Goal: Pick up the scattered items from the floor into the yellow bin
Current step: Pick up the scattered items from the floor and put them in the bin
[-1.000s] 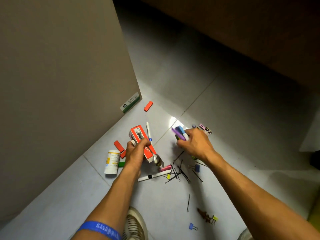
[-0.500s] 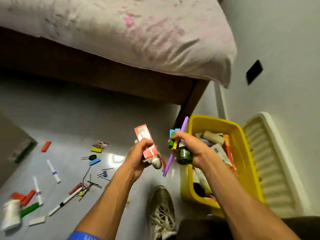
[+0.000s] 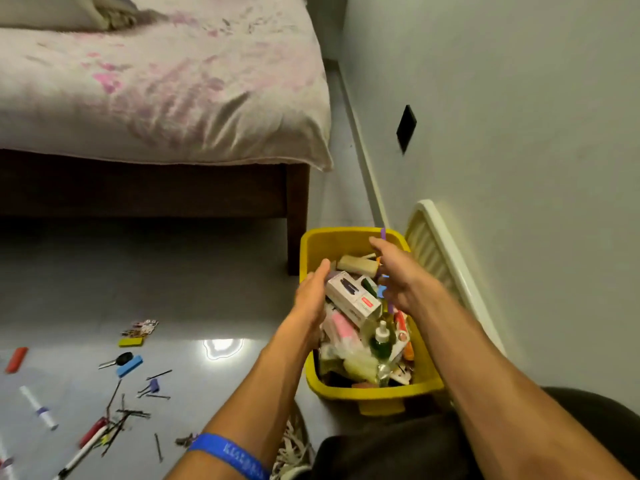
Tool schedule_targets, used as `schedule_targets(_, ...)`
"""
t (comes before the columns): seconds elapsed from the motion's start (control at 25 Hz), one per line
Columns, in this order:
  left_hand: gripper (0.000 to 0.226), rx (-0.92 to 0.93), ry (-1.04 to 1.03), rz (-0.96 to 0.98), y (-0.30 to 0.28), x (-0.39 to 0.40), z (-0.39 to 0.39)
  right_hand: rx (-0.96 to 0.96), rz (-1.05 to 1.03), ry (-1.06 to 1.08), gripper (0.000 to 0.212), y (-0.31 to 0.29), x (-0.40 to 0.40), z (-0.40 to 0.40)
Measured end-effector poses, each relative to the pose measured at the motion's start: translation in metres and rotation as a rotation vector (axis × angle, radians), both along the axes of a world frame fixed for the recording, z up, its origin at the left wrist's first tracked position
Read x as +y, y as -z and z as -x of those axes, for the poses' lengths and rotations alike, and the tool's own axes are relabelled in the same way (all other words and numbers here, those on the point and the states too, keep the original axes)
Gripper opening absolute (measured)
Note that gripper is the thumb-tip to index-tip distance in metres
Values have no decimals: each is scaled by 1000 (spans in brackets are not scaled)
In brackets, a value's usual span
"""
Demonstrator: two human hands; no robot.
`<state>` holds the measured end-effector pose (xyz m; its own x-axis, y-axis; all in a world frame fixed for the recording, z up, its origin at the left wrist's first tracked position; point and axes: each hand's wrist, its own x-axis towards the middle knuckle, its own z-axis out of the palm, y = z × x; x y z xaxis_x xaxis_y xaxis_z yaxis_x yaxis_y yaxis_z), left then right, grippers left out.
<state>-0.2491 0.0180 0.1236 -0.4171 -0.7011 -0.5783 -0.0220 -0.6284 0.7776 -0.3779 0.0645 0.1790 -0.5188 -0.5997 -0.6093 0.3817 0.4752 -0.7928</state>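
The yellow bin (image 3: 346,236) stands on the floor by the wall, heaped with items. My left hand (image 3: 311,299) hovers over its left rim, fingers straight and holding nothing. Beside it a white and red box (image 3: 353,299) lies on top of the pile, with a green bottle (image 3: 381,342) nearer me. My right hand (image 3: 398,271) is spread over the bin's right side. A purple strip (image 3: 390,306) and small blue pieces (image 3: 382,291) are loose by its palm. On the floor to the left lie a white marker (image 3: 38,407), a red block (image 3: 15,360), a key (image 3: 119,360), a blue block (image 3: 130,366) and several hairpins (image 3: 128,414).
A bed (image 3: 156,81) on a dark wooden frame fills the upper left, its leg (image 3: 298,220) just left of the bin. A white slatted lid (image 3: 446,271) leans on the wall to the right. My shoe (image 3: 294,448) is below the bin.
Both hands moved from in front of the bin to above it and spread their fingers. The red and white box and the green bottle left my hands and now lie in the bin.
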Motion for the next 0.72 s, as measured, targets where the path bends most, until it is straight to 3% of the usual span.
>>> schedule_targets(0.12, 47, -73, -76, 89, 6, -7, -36, 34, 30, -112, 28, 9, -13, -34)
schedule_targets(0.2, 61, -111, -150, 106, 9, -11, -75, 68, 17, -211, 38, 23, -28, -72)
schedule_targets(0.32, 62, -155, -255, 118, 16, -21, -149, 149, -25, -352, 51, 41, -61, -145)
schedule_targets(0.48, 57, -270, -464, 70, 40, -34, -256, 184, -63, -590, 42, 70, -105, -252)
schedule_targets(0.64, 49, -384, -583, 14, 81, -52, -334, 171, -92, -776, 9, 117, -137, -340)
schedule_targets(0.72, 49, -435, -604, -19, 104, -69, -362, 229, -83, -882, 26, 148, -154, -369)
